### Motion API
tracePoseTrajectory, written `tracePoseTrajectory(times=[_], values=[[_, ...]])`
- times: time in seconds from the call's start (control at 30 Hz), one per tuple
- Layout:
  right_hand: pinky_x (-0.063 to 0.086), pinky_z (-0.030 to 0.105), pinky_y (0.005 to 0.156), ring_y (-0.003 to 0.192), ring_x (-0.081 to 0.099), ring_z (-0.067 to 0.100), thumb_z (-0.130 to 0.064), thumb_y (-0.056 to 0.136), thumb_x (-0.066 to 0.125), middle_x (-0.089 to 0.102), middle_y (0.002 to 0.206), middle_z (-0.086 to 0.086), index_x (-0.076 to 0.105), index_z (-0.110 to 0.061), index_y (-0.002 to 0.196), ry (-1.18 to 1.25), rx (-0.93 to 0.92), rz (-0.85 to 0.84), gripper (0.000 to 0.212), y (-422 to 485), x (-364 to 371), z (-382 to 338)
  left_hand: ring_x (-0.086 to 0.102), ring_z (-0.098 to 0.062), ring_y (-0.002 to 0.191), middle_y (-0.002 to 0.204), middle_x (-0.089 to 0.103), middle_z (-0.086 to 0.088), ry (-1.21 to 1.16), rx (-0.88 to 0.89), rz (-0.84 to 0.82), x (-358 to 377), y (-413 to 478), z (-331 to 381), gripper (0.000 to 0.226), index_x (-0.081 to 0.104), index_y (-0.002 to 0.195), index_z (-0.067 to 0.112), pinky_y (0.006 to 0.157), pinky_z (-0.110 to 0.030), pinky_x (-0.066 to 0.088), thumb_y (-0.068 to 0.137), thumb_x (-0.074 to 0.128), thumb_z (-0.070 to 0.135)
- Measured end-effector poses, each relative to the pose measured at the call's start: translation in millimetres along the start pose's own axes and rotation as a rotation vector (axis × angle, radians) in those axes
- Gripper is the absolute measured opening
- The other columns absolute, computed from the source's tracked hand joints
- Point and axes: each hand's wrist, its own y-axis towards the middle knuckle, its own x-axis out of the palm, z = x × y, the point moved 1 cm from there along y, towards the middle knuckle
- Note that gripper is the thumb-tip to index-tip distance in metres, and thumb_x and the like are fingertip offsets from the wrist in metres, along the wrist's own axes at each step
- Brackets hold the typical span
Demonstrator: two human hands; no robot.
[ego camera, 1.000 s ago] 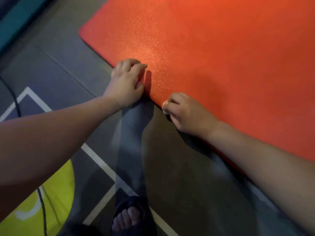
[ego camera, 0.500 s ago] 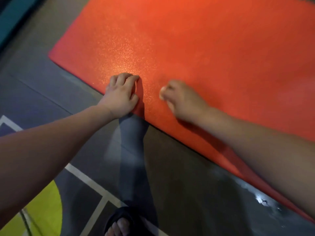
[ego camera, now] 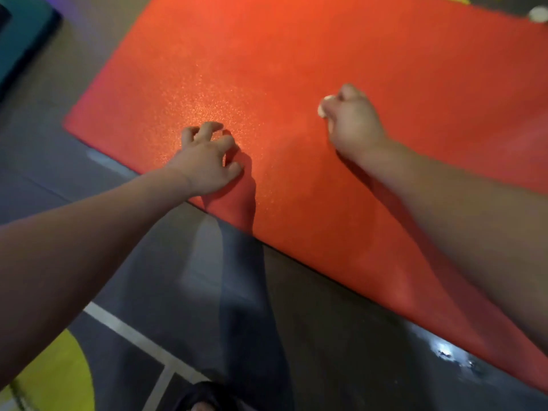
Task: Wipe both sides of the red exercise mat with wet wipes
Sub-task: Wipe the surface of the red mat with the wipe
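Top face under way. Right hand (ego camera: 353, 123) fisted round wipe (ego camera: 323, 105) on mat (ego camera: 326, 48); left hand (ego camera: 206, 163), fingers bent, empty, braces near edge. Underside judged not yet done.

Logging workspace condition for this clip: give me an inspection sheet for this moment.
Surface: grey floor with white lines and a yellow patch; shiny spot beside the mat.
Job's things: red mat lies flat on the floor; white wipe balled in the right hand.
Clutter: white round thing beyond the mat's far edge, too blurred to identify.
Grippers: left hand rests on the mat near its edge, fingers bent, holding nothing; right hand fisted round the wipe, on the mat.
Cables: nothing seen.
Surroundings: teal pad far left; sandalled foot at bottom.
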Motion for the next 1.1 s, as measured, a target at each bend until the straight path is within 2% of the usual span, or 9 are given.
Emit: tracePoseTrajectory(times=[0.13, 0.23, 0.37, 0.47, 0.6, 0.7, 0.77, 0.93, 1.1], values=[[0.046, 0.04, 0.074, 0.09, 0.056, 0.033, -0.012, 0.092, 0.052, 0.057, 0.098, 0.015, 0.068, -0.009, 0.107, 0.129, -0.518, -0.183, 0.023, -56.4, 2.7, -28.7, 0.012, -0.041, 0.154, 0.164, 0.022, -0.019, -0.044, 0.02, -0.086, -9.8, 8.4, 15.9, 0.075, 0.042, 0.103, 0.027, 0.125, -0.057, 0.01, 0.07, 0.044, 0.094], [0.047, 0.039, 0.076, 0.092, 0.056, 0.031, -0.015, 0.097, 0.055, 0.059, 0.101, 0.013, 0.07, -0.012, 0.108, 0.087, -0.638, -0.192, 0.019, -40.7, -1.4, -12.7, 0.017, -0.043, 0.152, 0.162, 0.025, -0.018, -0.014, 0.019, -0.116, -14.3, 12.8, 16.1, 0.082, 0.04, 0.103, 0.028, 0.122, -0.06, 0.017, 0.059, 0.047, 0.097], [0.043, 0.039, 0.077, 0.093, 0.058, 0.039, -0.01, 0.091, 0.05, 0.057, 0.095, 0.02, 0.072, -0.012, 0.101, -0.005, -0.192, 0.03, 0.024, 14.5, -8.8, 43.6, 0.019, -0.05, 0.148, 0.161, 0.021, -0.015, 0.015, -0.021, -0.127, -10.3, 14.1, 21.3, 0.085, 0.044, 0.116, 0.022, 0.115, -0.066, 0.028, 0.064, 0.06, 0.087], [0.04, 0.034, 0.081, 0.101, 0.057, 0.039, -0.004, 0.084, 0.046, 0.056, 0.101, 0.021, 0.071, -0.01, 0.1, -0.022, 0.116, 0.032, 0.03, 20.4, -13.8, 54.5, 0.017, -0.051, 0.147, 0.159, 0.021, -0.013, 0.001, -0.044, -0.079, -7.4, 14.1, 25.6, 0.087, 0.04, 0.124, 0.02, 0.11, -0.071, 0.033, 0.069, 0.065, 0.081], [0.048, 0.041, 0.075, 0.092, 0.057, 0.037, -0.015, 0.089, 0.043, 0.057, 0.098, 0.016, 0.069, -0.009, 0.103, 0.091, -0.406, -0.13, 0.03, -25.7, -0.6, -2.6, 0.019, -0.044, 0.148, 0.155, 0.026, -0.014, -0.014, -0.022, -0.054, 1.5, 15.5, 17.5, 0.101, 0.03, 0.113, 0.027, 0.108, -0.074, 0.031, 0.048, 0.032, 0.105], [0.048, 0.041, 0.073, 0.092, 0.056, 0.034, -0.024, 0.097, 0.039, 0.058, 0.099, 0.015, 0.068, -0.009, 0.108, 0.022, -0.633, -0.207, 0.034, -27.7, 1.4, -16.5, 0.013, -0.049, 0.149, 0.16, 0.02, -0.012, 0.0, -0.047, -0.049, -0.5, 14.4, 21.2, 0.087, 0.035, 0.121, 0.022, 0.111, -0.075, 0.026, 0.067, 0.056, 0.086], [0.047, 0.042, 0.071, 0.09, 0.057, 0.037, -0.019, 0.096, 0.045, 0.057, 0.096, 0.017, 0.069, -0.01, 0.104, -0.021, -0.5, -0.095, 0.026, 0.5, 4.7, -3.1, 0.007, -0.052, 0.15, 0.163, 0.016, -0.012, -0.001, -0.06, -0.048, 0.3, 14.0, 24.3, 0.081, 0.037, 0.127, 0.018, 0.112, -0.076, 0.024, 0.075, 0.068, 0.073], [0.043, 0.032, 0.088, 0.109, 0.053, 0.033, -0.008, 0.091, 0.047, 0.056, 0.116, 0.017, 0.069, -0.018, 0.105, -0.005, 0.196, 0.043, 0.028, 42.6, -0.4, 34.6, 0.008, -0.053, 0.149, 0.163, 0.015, -0.012, -0.001, -0.067, -0.06, -2.2, 12.4, 26.7, 0.081, 0.036, 0.128, 0.018, 0.111, -0.077, 0.025, 0.076, 0.069, 0.071], [0.047, 0.038, 0.074, 0.094, 0.056, 0.034, -0.021, 0.09, 0.04, 0.058, 0.097, 0.013, 0.069, -0.011, 0.1, 0.13, -0.523, -0.189, 0.032, -10.4, 15.6, -37.7, 0.002, -0.047, 0.153, 0.167, 0.009, -0.001, -0.027, -0.132, -0.055, -6.5, 5.2, 37.3, 0.08, 0.036, 0.137, 0.019, 0.108, -0.079, 0.026, 0.081, 0.072, 0.064]])
